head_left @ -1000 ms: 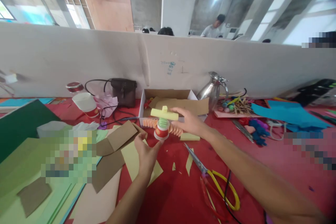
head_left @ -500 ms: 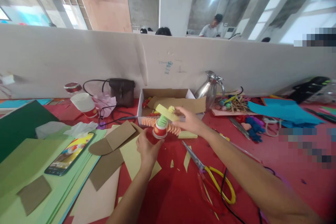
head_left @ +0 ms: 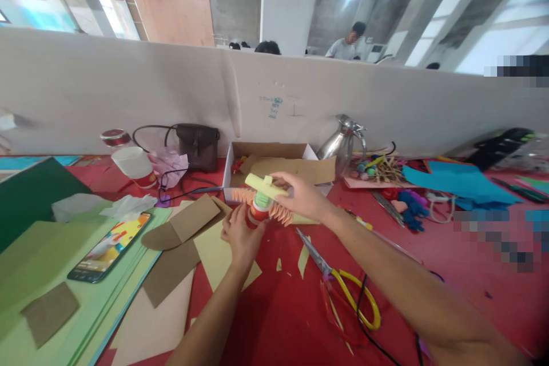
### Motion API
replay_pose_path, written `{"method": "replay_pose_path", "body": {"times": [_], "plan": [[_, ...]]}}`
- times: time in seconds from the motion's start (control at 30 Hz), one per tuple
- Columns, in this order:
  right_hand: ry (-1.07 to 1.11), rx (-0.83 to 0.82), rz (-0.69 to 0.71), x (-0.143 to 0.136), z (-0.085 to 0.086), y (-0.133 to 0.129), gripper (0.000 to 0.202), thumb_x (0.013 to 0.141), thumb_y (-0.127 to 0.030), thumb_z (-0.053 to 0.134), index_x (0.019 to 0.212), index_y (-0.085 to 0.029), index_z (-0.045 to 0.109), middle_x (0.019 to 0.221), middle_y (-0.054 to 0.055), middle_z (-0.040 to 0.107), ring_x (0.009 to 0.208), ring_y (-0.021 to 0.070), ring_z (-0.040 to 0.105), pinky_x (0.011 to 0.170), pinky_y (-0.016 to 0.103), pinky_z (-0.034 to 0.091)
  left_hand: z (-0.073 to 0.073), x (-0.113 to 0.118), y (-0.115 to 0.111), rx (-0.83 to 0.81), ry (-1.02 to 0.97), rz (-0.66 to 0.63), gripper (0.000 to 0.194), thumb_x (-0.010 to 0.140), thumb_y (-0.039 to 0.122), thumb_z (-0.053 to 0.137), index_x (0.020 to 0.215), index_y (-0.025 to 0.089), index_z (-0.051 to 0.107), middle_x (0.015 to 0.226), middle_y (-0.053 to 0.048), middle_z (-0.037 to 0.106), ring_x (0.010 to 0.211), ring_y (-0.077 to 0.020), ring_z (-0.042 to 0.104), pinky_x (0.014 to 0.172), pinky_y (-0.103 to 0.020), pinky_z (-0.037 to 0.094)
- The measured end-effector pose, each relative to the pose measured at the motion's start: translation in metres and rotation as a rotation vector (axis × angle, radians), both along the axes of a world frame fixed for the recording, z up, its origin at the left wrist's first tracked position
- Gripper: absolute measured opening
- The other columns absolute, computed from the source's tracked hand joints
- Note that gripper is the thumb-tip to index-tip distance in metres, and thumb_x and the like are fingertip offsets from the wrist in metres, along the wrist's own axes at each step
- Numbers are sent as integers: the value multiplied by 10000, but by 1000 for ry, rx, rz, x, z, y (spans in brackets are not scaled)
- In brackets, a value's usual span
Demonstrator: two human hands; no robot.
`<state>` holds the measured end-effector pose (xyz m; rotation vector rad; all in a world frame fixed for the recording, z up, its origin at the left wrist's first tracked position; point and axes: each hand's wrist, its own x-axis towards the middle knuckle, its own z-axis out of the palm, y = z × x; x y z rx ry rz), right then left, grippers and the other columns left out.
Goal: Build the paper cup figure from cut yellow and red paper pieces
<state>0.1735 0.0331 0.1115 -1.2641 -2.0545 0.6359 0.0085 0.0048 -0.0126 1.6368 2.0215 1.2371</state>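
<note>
My left hand is wrapped round a small red and white paper cup at the middle. Folded orange paper strips stick out from both sides of the cup, and a folded green paper piece rises from its top. Above the green piece, my right hand pinches a pale yellow paper piece shaped like a flat strip with a small bump on top. Whether the yellow piece touches the green one is hard to tell.
Yellow-handled scissors lie right of my hands. Behind stands a white box with brown card, beside a steel jug. Left are a phone, green sheets, brown card pieces and a bag. Blue paper lies right.
The yellow piece has turned flatter and moved slightly left and down over the green piece. My left hand's fingers have come further round the cup. The view has shifted slightly.
</note>
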Motion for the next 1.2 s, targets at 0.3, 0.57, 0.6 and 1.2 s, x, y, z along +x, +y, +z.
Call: {"method": "replay_pose_path", "body": {"times": [0.3, 0.57, 0.6, 1.2], "plan": [[-305, 172, -67, -22, -17, -7, 402, 775, -163, 585, 1164, -230, 660, 1022, 51, 741, 975, 267, 625, 883, 400, 408, 3, 7, -2, 6, 51, 10, 308, 749, 388, 663, 997, 232, 566, 1175, -113, 665, 1291, -346, 444, 973, -559, 270], [-273, 127, -133, -26, -20, -3, 276, 817, -260, 668, 1089, -224, 701, 964, 53, 757, 914, 245, 662, 841, 343, 424, 1, 10, 1, 38, 84, -10, 332, 768, 390, 662, 1034, 219, 558, 1104, -101, 685, 1238, -333, 480, 929, -505, 306], [-272, 117, -145, -27, -21, -3, 273, 819, -259, 670, 1088, -225, 706, 969, 55, 760, 912, 245, 665, 828, 336, 427, 0, 10, 2, 42, 89, -14, 342, 769, 396, 668, 1043, 219, 568, 1106, -100, 687, 1230, -336, 484, 928, -505, 307], [-312, 93, -310, -42, -25, -2, 137, 806, -283, 637, 884, -201, 716, 775, 69, 746, 787, 237, 672, 716, 301, 402, -10, 6, 5, 58, 87, -42, 375, 780, 392, 702, 1111, 227, 634, 1181, -130, 682, 1200, -366, 483, 968, -542, 282]]}}
